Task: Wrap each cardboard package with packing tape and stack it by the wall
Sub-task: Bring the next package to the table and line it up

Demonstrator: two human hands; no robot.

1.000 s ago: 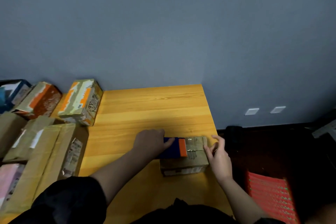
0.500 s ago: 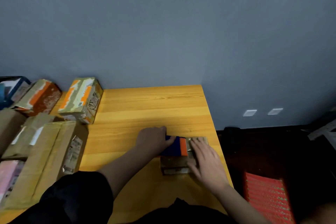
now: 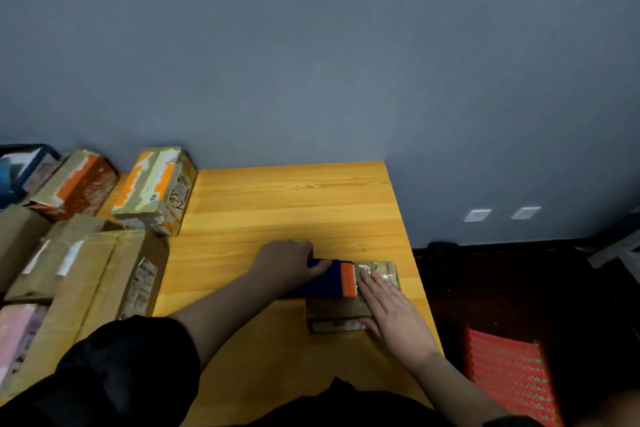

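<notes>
Head view — flat right hand [image 3: 391, 310] presses glossy-taped package [image 3: 341, 308].

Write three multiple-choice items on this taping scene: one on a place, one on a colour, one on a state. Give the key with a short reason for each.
1. Where does the small brown cardboard package being taped lie?
A. near the right edge of the yellow wooden table
B. against the wall
C. on the floor

2. What colours is the tape dispenser?
A. green and white
B. dark blue and orange
C. all black

3. What is the right hand doing?
A. curled round the dispenser
B. hanging off the table
C. lying flat on the package top with straight fingers

Key: 1 A, the package sits close to the table's right edge. 2 B, a dark blue body with an orange band. 3 C, it presses flat while the left hand grips the dispenser.
</notes>
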